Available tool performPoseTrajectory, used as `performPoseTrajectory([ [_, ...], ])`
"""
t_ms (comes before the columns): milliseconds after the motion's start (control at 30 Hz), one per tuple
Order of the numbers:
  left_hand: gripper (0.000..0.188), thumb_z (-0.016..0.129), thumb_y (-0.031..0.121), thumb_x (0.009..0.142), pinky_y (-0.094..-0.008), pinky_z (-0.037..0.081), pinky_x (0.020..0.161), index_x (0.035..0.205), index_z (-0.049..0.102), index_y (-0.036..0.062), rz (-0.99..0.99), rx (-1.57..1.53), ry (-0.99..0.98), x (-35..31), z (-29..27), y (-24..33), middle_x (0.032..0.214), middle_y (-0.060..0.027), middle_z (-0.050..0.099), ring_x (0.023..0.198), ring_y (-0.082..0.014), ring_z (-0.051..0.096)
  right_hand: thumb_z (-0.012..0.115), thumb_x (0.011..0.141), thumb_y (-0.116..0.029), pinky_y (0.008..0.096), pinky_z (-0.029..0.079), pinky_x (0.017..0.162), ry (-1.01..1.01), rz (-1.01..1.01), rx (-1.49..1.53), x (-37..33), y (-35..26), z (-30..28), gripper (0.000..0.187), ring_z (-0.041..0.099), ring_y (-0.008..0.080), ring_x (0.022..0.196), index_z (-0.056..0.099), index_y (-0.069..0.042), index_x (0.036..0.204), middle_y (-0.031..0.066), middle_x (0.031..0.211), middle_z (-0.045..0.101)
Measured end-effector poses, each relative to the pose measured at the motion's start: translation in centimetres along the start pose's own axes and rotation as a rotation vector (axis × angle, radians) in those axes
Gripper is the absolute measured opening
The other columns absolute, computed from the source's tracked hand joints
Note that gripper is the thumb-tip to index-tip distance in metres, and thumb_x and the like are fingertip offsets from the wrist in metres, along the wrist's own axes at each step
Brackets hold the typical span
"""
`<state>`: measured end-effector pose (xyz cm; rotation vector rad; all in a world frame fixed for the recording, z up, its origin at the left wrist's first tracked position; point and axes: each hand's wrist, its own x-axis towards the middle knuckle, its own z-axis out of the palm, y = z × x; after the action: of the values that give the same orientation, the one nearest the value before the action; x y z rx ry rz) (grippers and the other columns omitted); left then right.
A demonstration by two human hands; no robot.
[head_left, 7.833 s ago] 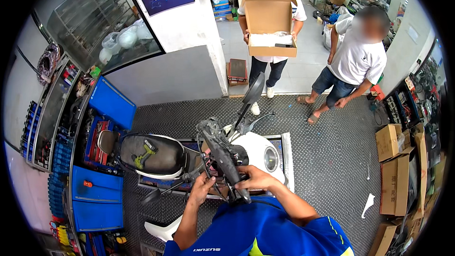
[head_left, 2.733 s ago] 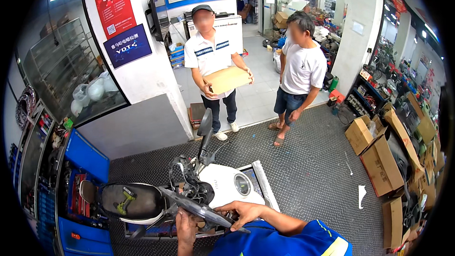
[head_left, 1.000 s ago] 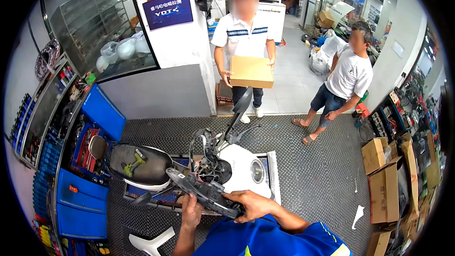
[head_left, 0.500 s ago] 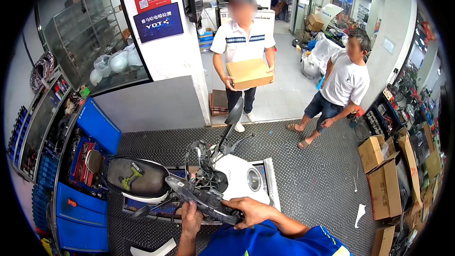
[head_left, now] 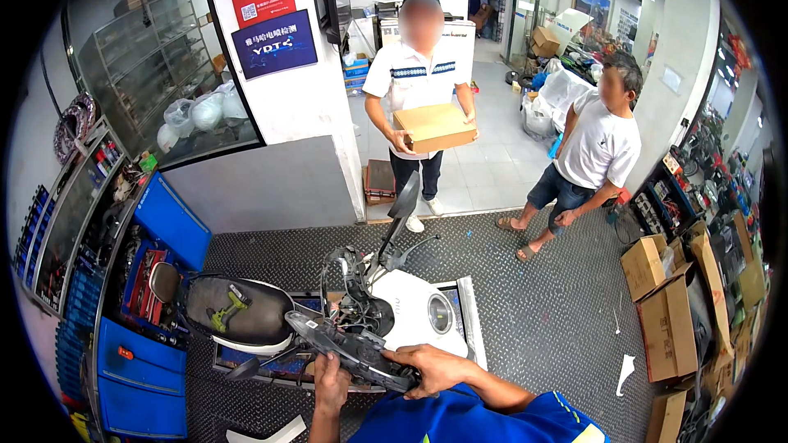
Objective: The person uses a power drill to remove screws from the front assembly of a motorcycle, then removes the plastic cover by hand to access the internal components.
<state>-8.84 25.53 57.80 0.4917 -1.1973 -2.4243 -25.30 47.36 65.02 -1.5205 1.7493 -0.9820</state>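
A long black plastic scooter cover (head_left: 349,344) is held tilted over the partly stripped white scooter (head_left: 410,299). My left hand (head_left: 331,384) grips its lower edge from below, fingers closed. At the other end, my right hand (head_left: 431,367) is wrapped around the cover, index finger stretched along its top. The underside of the cover is hidden. Beyond it, bare wiring and metal parts (head_left: 349,279) show at the scooter's steering area. A mirror (head_left: 405,197) rises there. A yellow-green cordless drill (head_left: 230,308) lies on the dark seat (head_left: 267,312).
One person (head_left: 423,74) stands ahead holding a cardboard box (head_left: 433,127); another person (head_left: 599,143) stands to the right. Blue tool cabinets (head_left: 139,377) line the left side. Cardboard cartons (head_left: 666,320) are stacked at right. White trim pieces (head_left: 626,375) lie on the patterned floor (head_left: 542,312).
Both hands keep their hold on the black cover, which has hardly moved. The view has shifted very slightly.
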Motion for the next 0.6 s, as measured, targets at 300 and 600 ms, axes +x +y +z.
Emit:
performPoseTrajectory([
  [300,0.048,0.055,0.034,0.111,-0.0452,0.048,0.109,0.144,0.051,-0.0008,0.023,0.009,-0.019,0.1,-0.4,-0.4,0.139,-0.0128,0.063,0.127,-0.027,0.062,0.091,0.07,-0.023,0.0419,0.055,0.098,-0.003,0.024,0.002,-0.2,0.0,0.0,0.101,0.068,0.0407,0.113,0.044,0.013,0.152,0.0268,0.125,0.066],
  [600,0.048,0.054,0.034,0.112,-0.0475,0.051,0.108,0.146,0.051,0.001,0.032,0.0,-0.1,0.4,0.2,0.1,0.141,-0.0139,0.063,0.127,-0.0284,0.064,0.091,0.068,-0.022,0.0418,0.055,0.096,0.042,-0.002,-0.016,-0.3,0.5,0.4,0.104,0.068,0.0415,0.111,0.043,0.014,0.153,0.0261,0.124,0.066],
])
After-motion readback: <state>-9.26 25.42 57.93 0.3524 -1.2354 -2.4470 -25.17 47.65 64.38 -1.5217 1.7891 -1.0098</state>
